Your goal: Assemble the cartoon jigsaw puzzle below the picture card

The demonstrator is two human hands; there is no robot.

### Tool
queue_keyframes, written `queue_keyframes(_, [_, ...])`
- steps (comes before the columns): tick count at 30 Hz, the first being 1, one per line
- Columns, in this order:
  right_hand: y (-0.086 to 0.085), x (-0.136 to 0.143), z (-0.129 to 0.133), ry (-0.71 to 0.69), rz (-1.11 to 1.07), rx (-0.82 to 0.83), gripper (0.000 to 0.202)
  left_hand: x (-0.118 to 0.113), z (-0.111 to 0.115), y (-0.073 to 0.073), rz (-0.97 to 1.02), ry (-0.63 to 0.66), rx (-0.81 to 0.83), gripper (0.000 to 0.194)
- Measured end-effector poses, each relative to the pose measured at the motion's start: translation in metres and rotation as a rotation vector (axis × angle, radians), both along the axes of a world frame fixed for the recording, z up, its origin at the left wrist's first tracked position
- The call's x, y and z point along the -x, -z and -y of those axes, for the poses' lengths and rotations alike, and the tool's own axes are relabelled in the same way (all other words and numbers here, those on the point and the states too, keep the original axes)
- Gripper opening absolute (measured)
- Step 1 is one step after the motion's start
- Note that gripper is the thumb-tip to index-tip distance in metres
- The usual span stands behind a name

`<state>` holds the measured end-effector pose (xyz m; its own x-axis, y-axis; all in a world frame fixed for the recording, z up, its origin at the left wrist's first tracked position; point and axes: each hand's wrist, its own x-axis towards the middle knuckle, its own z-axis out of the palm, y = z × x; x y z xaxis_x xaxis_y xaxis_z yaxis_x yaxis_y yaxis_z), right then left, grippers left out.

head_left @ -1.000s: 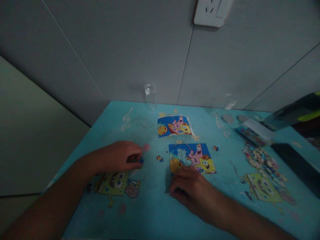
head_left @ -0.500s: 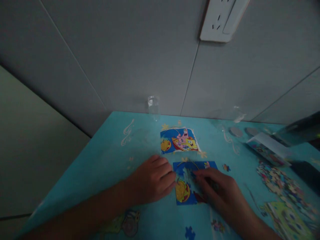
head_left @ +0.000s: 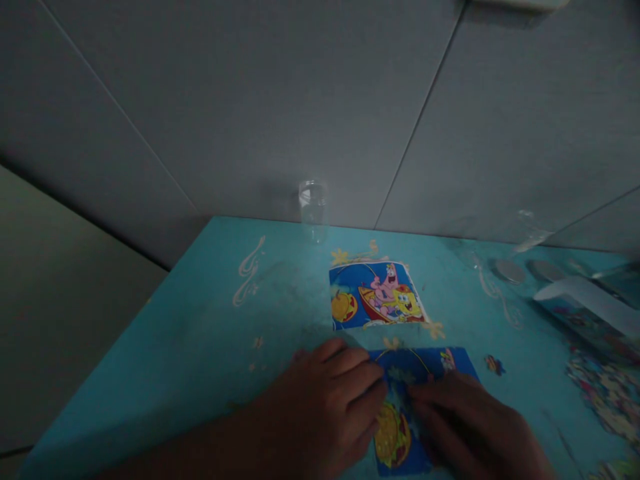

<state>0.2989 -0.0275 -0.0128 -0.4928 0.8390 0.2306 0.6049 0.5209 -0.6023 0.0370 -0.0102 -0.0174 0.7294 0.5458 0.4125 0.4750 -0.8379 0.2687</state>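
Note:
A partly assembled blue jigsaw puzzle (head_left: 391, 433) with a burger picture lies on the turquoise table. My left hand (head_left: 340, 400) rests at its left edge, fingers curled; whatever they hold, if anything, is hidden. Over the puzzle's middle, my right hand (head_left: 465, 420) has thumb and forefinger pinched together and pointing down at the pieces; anything between the fingertips is too dark and small to make out. Above the puzzle lies a reference picture (head_left: 377, 293) showing a boat, two cartoon figures and a burger. One loose piece (head_left: 495, 365) sits right of the puzzle.
A clear plastic cylinder (head_left: 314, 210) stands at the back against the grey wall (head_left: 250, 120). To the right are two round lids (head_left: 509, 271), a folded printed sheet (head_left: 590, 310) and a heap of loose puzzle pieces (head_left: 607, 393).
The view has shifted, so the table items appear lower and larger, and the wall socket has mostly left the top. Both hands remain at the puzzle, with the right one still over its middle.

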Motion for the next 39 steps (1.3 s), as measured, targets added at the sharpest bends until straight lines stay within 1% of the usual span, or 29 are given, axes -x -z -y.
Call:
queue_keyframes(5, [0.001, 0.012, -0.003, 0.081, -0.032, 0.058, 0.015, 0.001, -0.001, 0.002, 0.002, -0.003, 0.005, 0.028])
queue_keyframes(9, [-0.001, 0.02, -0.004, 0.066, -0.025, 0.081, 0.013, 0.002, 0.0, 0.004, -0.003, 0.009, 0.027, 0.027])
queue_keyframes(14, [-0.005, 0.016, -0.006, 0.018, 0.025, 0.04, 0.012, 0.003, 0.0, 0.003, -0.02, 0.029, 0.046, 0.028])
queue_keyframes(18, [-0.005, 0.012, -0.008, 0.037, 0.053, -0.032, 0.015, 0.002, 0.0, 0.002, -0.019, 0.025, 0.034, 0.029])
queue_keyframes(21, [-0.001, 0.012, -0.006, 0.008, 0.101, -0.072, 0.02, 0.0, -0.001, 0.002, -0.026, 0.011, 0.041, 0.031])
queue_keyframes(25, [0.008, 0.008, -0.002, -0.028, 0.177, -0.094, 0.028, -0.001, 0.0, 0.003, -0.033, -0.001, 0.053, 0.031])
queue_keyframes(28, [0.014, 0.004, 0.0, -0.053, 0.192, -0.122, 0.03, 0.0, -0.001, 0.003, -0.042, -0.003, 0.062, 0.033])
queue_keyframes(31, [0.016, 0.0, 0.001, -0.059, 0.198, -0.139, 0.03, 0.002, -0.001, 0.004, -0.045, 0.002, 0.066, 0.036])
queue_keyframes(34, [0.013, 0.001, 0.002, -0.06, 0.212, -0.138, 0.03, 0.002, -0.001, 0.004, -0.042, 0.004, 0.075, 0.038])
queue_keyframes(39, [0.001, 0.008, 0.003, -0.033, 0.199, -0.106, 0.026, 0.003, -0.001, 0.003, -0.084, -0.001, 0.122, 0.04])
